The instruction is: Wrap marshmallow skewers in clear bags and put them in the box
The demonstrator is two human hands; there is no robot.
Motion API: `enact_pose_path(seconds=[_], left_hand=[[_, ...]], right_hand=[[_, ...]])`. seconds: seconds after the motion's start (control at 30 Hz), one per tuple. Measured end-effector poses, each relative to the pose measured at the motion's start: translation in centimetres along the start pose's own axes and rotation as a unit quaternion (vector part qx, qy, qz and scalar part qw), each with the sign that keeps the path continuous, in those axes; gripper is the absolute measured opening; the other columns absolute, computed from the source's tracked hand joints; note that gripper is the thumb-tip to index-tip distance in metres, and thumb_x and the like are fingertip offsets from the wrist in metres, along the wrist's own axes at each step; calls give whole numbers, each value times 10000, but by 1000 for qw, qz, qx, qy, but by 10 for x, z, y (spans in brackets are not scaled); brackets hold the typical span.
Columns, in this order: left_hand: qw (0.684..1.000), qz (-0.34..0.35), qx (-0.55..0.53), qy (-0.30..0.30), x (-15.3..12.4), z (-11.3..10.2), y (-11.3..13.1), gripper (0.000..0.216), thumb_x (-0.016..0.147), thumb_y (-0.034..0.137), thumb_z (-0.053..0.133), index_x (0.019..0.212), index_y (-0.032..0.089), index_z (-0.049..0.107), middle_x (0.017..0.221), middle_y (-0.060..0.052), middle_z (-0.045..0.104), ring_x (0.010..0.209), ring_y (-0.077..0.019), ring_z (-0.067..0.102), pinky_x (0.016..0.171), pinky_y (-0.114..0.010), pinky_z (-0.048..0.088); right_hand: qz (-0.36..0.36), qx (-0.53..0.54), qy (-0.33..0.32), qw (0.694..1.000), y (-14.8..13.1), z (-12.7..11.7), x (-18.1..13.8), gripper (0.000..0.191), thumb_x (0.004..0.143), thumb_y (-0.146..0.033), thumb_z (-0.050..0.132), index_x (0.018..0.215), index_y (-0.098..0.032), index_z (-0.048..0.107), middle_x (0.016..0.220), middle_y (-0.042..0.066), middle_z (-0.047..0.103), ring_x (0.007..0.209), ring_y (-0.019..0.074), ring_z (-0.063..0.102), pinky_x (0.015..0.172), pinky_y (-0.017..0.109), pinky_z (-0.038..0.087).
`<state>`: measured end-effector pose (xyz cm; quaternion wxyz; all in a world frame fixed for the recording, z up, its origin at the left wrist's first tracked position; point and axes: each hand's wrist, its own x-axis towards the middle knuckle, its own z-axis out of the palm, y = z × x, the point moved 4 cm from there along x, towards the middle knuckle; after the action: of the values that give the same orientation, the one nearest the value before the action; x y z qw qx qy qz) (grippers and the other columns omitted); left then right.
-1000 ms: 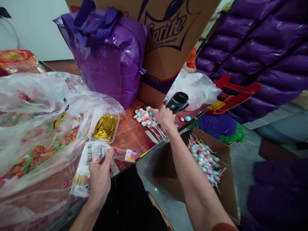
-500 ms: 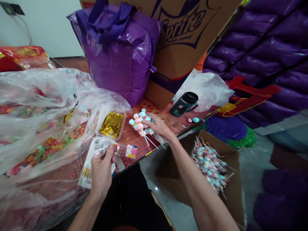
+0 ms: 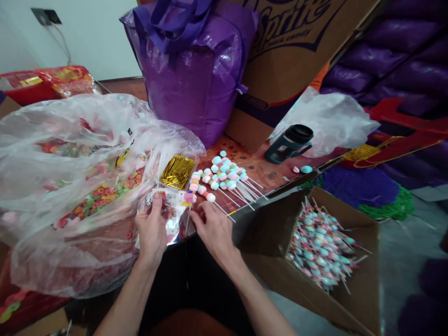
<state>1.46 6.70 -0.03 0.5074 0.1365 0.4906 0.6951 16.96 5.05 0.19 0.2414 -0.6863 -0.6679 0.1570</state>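
My left hand (image 3: 153,226) is closed, thumb on top, on a clear printed plastic bag (image 3: 171,207) at the table's front edge. Beside it my right hand (image 3: 214,228) has its thumb and fingertips pinched at the thin white stick of a candy skewer (image 3: 193,183), partly over the bag. More marshmallow candy skewers (image 3: 227,173) lie in a pile just beyond my right hand, sticks pointing toward the lower right. A clear tray of gold twist ties (image 3: 178,171) stands behind the bag.
A large clear bag of ring candies (image 3: 105,191) covers the left. Behind stand a purple bag (image 3: 191,84) and a cardboard box (image 3: 280,70). A dark flask (image 3: 290,144) is at right. Below the table edge, an open carton (image 3: 364,261) holds many wrapped skewers (image 3: 324,252).
My right hand has come back from the skewer pile toward my left hand, with one skewer. The pile now lies spread out. The view has shifted slightly left.
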Motion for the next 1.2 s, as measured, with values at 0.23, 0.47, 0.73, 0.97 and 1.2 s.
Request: enact_pose_path(seconds=[0.23, 0.47, 0.73, 0.97, 1.2], left_hand=[[1000, -14, -18, -20, 0, -1, 1, 481, 552, 389, 944, 888, 154, 693, 799, 13, 697, 672, -110, 636, 508, -200, 498], [996, -62, -66, -2, 11, -1, -6, 524, 465, 373, 976, 822, 141, 670, 710, 19, 693, 585, -98, 617, 471, -192, 463], [996, -72, -60, -3, 12, 1, -8, 544, 420, 363, 989, 775, 140, 644, 689, 23, 682, 579, -107, 627, 454, -194, 453], [996, -65, -7, -63, 16, 2, -9, 480, 523, 404, 953, 794, 141, 657, 708, 21, 687, 579, -105, 639, 501, -209, 503], [989, -13, 89, -120, 19, 3, -6, 458, 637, 499, 880, 877, 143, 717, 779, -26, 733, 607, -121, 665, 543, -211, 506]], right_hand=[[121, -36, -59, 990, -14, 21, 9, 173, 964, -209, 533, 1003, -164, 696, 946, 103, 753, 805, 227, 695, 621, 284, 361], [78, 256, 97, 959, 29, -10, -15, 238, 949, -319, 540, 837, -175, 693, 695, 9, 649, 633, 155, 577, 637, 260, 427], [-68, 289, 111, 948, 45, -42, -52, 134, 953, -198, 589, 876, -207, 698, 703, -15, 606, 659, 133, 571, 642, 252, 448], [-169, 161, 84, 969, 52, -59, -51, 137, 964, -148, 573, 929, -211, 689, 757, 6, 664, 692, 150, 561, 672, 283, 439], [-186, 154, 44, 969, 55, -65, -46, 152, 972, -161, 568, 901, -217, 691, 746, 2, 653, 693, 154, 544, 661, 280, 426]])
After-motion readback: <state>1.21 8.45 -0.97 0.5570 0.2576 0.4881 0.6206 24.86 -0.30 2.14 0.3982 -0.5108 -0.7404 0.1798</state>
